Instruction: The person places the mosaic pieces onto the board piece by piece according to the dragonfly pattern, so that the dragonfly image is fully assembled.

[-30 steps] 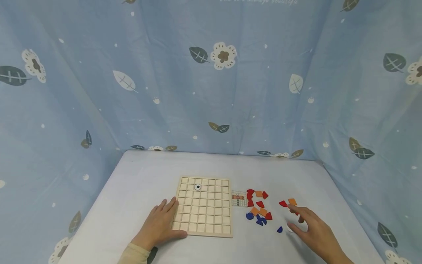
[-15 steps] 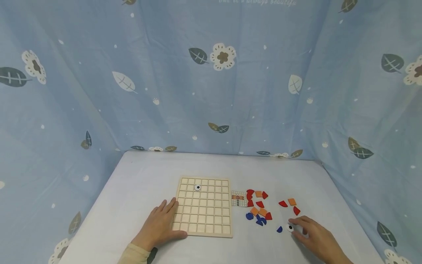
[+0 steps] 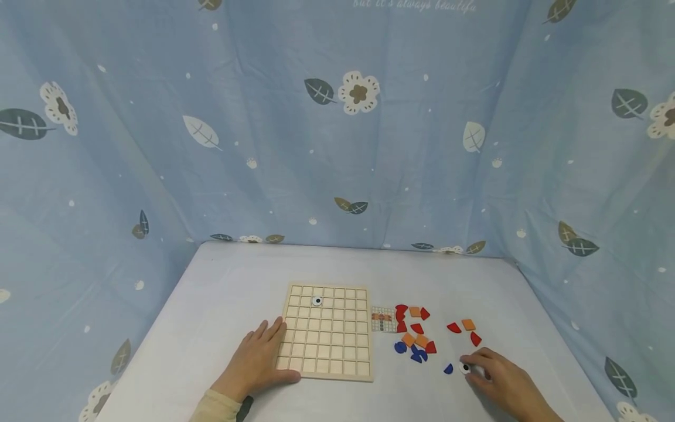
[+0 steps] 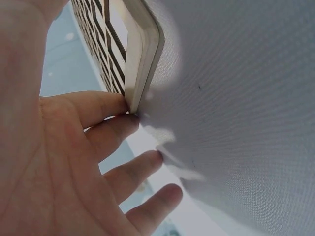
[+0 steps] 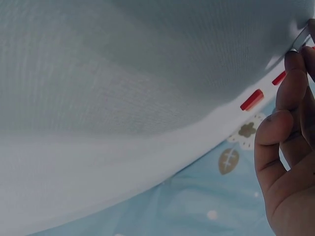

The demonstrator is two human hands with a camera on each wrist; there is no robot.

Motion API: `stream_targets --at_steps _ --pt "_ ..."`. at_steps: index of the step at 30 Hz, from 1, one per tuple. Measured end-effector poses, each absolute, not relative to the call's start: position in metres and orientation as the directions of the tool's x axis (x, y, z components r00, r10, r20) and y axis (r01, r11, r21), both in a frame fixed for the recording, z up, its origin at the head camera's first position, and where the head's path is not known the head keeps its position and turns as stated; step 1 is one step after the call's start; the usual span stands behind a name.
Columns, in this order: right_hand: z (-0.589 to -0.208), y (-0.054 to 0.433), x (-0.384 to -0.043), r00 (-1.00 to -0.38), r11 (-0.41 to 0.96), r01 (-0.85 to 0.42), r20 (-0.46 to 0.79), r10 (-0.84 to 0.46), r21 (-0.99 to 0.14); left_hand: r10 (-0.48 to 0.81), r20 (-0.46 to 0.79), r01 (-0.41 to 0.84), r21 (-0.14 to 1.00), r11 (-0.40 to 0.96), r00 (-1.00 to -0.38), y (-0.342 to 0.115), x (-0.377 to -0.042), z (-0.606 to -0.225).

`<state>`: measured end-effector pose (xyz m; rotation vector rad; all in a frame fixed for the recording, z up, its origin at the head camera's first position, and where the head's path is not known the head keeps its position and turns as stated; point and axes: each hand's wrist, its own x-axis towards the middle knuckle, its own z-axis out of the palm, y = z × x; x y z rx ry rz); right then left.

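A square wooden grid board lies on the table, with one white round eye piece in an upper cell. My left hand rests flat at the board's left side, fingers spread and thumb along its lower corner. In the left wrist view, fingertips touch the board's edge. Over on the right, my right hand pinches a second white eye disc between thumb and fingertips, low over the cloth. The right wrist view shows the disc's thin edge between the fingers. A blue half-round piece lies just left of it.
A small pattern card sits beside the board's right edge. Red wedge pieces, orange squares and blue pieces are scattered past it. Another orange square lies farther right, near red wedges. Patterned blue curtain encloses the table.
My right hand has drawn back from near the red wedges and orange square toward the white eye disc, and its fingers have closed on it. The left hand stays put.
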<state>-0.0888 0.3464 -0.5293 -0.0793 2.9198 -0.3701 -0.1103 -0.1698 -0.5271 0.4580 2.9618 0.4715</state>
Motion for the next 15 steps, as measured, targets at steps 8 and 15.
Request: stream_targets --at_steps 8,15 --pt "-0.5293 0.3450 -0.0895 -0.982 0.966 -0.020 -0.175 -0.067 -0.258 0.311 -0.066 0.276 0.313 0.909 -0.948 -0.1706 -0.1117 -0.5275" --pt "-0.5286 0.3443 -0.0899 -0.980 0.962 -0.010 -0.188 -0.064 -0.275 0.312 -0.067 0.275 0.325 0.905 -0.948 -0.1698 -0.1119 -0.5286"
